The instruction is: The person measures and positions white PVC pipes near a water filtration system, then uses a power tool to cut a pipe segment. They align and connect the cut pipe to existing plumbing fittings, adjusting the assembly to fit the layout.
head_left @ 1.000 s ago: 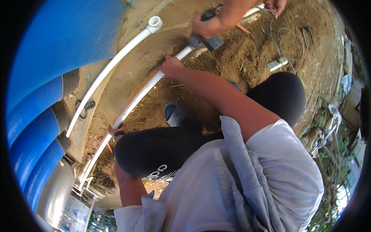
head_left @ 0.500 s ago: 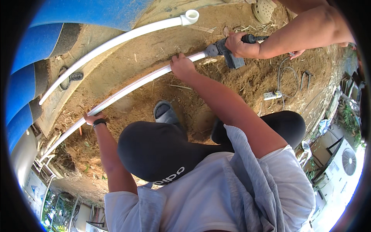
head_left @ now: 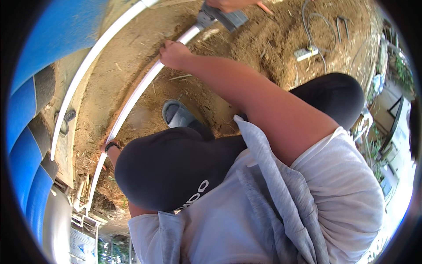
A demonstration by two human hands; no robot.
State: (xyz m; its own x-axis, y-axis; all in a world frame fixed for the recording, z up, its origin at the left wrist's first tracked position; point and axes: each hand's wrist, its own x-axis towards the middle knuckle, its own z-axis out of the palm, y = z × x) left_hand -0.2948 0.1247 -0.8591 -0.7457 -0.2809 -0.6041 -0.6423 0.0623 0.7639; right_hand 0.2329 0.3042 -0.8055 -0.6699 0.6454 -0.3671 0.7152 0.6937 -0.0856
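A long white plastic pipe (head_left: pixel 135 96) runs from the lower left up to the top middle, just above the dirt. Farther up the pipe, close to its far end, my right hand (head_left: pixel 176 55) is wrapped round it. Lower down, my left hand (head_left: pixel 108 147) closes on the same pipe, its fingers and forearm partly hidden by my knee. At the far end sits a dark grey, blocky handheld tool (head_left: pixel 222 18), against or around the pipe's tip. Another person's hand (head_left: pixel 231 3) is on this tool, cut off by the picture's edge.
A second white pipe (head_left: pixel 83 70) lies to the left, near blue rounded objects (head_left: pixel 61 31) and a wooden board (head_left: pixel 70 169). A sandal (head_left: pixel 66 123) rests beside it. On the right are a white power strip (head_left: pixel 306 53), a looped cable (head_left: pixel 309 26) and a metal stand (head_left: pixel 342 27).
The view has swung, so the pipe, hands and tool appear farther left and the tool higher. Both my hands keep their grip on the pipe. The other person's arm is largely out of view.
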